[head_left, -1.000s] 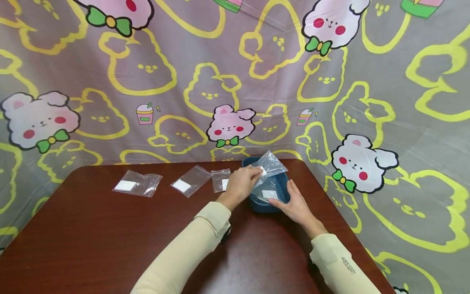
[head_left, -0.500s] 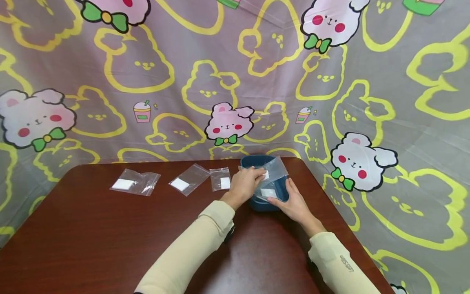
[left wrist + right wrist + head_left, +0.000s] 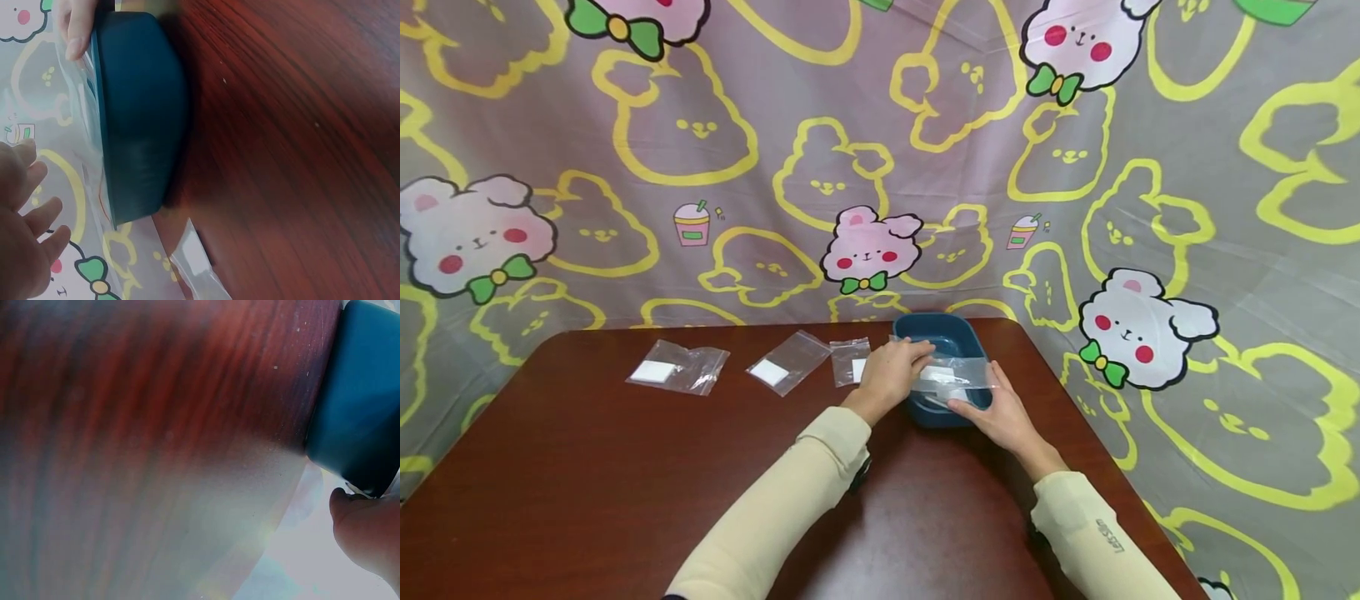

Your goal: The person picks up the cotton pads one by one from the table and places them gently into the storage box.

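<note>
A deep blue plastic box (image 3: 942, 423) stands at the table's far right. Across its opening lies a clear zip bag (image 3: 973, 372) with a white piece inside, over another bag with a white piece (image 3: 956, 395). My left hand (image 3: 891, 372) is at the box's left side, beside the upper bag; in the left wrist view its fingers (image 3: 53, 244) are loosely bent with nothing between them. My right hand (image 3: 1006, 417) grips the box's near right corner, thumb over the rim on the lower bag, fingers along the right side. The right wrist view shows the thumb (image 3: 359, 515) near the rim.
On the table (image 3: 625, 467) left of the box lie three clear zip bags with white pieces: a far-left bag (image 3: 700, 371), a middle bag (image 3: 801, 354) and a bag near the left hand (image 3: 847, 351). A patterned curtain (image 3: 760, 183) hangs behind and to the right.
The upper bag, pinched and raised by my left hand a second ago, has come down across the box. The left fingers have let it go. My right hand keeps its place.
</note>
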Demonstrator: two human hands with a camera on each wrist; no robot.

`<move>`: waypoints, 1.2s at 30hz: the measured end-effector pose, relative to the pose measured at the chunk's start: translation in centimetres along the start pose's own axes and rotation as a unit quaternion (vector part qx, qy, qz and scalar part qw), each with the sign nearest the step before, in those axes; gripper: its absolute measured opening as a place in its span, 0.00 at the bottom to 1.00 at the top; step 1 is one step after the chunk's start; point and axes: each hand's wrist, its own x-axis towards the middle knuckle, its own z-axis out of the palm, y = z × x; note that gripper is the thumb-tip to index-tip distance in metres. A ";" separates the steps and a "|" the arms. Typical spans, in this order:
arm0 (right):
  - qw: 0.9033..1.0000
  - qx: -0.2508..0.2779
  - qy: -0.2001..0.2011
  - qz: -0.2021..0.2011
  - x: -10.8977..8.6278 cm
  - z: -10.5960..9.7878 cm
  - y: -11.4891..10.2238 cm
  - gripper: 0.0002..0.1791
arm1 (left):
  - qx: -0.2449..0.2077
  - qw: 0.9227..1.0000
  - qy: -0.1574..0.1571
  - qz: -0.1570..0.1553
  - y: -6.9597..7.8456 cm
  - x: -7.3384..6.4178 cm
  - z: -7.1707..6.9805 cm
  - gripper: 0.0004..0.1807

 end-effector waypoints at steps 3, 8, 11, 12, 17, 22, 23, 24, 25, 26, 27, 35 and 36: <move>1.000 0.001 -0.002 0.002 -0.1 -0.1 -0.1 0.65 | -0.006 1.000 0.005 -0.003 -0.8 -0.3 0.0 0.16; 1.000 -0.003 0.000 -0.004 -0.1 -0.1 0.0 0.65 | -0.007 1.000 0.011 -0.029 -2.4 -0.9 -0.3 0.16; 1.000 0.000 0.003 -0.008 -0.1 -0.1 0.0 0.65 | -0.004 0.999 0.019 -0.045 -3.5 -1.4 -0.7 0.16; 1.000 0.000 0.003 -0.010 -0.1 -0.1 0.1 0.65 | -0.005 0.999 0.022 -0.049 -3.8 -1.5 -0.8 0.16; 1.000 -0.006 0.002 -0.014 -0.2 -0.1 0.2 0.64 | -0.009 0.997 0.033 -0.062 -5.6 -2.2 -1.3 0.17; 1.000 -0.006 0.000 -0.012 -0.1 0.1 0.2 0.64 | -0.019 0.996 0.033 -0.086 -7.5 -3.1 -1.8 0.18; 1.000 -0.006 0.000 -0.011 -0.1 0.1 0.2 0.64 | -0.020 0.995 0.034 -0.095 -7.9 -3.3 -1.9 0.18; 1.000 -0.007 0.000 -0.012 -0.1 0.1 0.3 0.64 | -0.019 0.994 0.037 -0.102 -8.3 -3.5 -2.1 0.18; 1.000 -0.007 0.001 -0.012 -0.1 0.1 0.3 0.64 | -0.018 0.993 0.042 -0.109 -8.8 -3.7 -2.2 0.18; 1.000 -0.006 0.002 -0.013 -0.1 0.1 0.2 0.64 | -0.018 0.992 0.047 -0.115 -9.4 -4.0 -2.4 0.17; 1.000 -0.007 0.003 -0.013 -0.1 0.1 0.3 0.64 | -0.018 0.991 0.050 -0.121 -9.8 -4.3 -2.5 0.17; 1.000 -0.007 0.005 -0.018 -0.1 0.1 0.2 0.64 | -0.007 0.987 0.066 -0.149 -13.8 -6.9 -4.0 0.17; 1.000 -0.007 0.005 -0.017 -0.1 0.2 0.2 0.64 | -0.007 0.986 0.066 -0.153 -14.4 -7.2 -4.2 0.17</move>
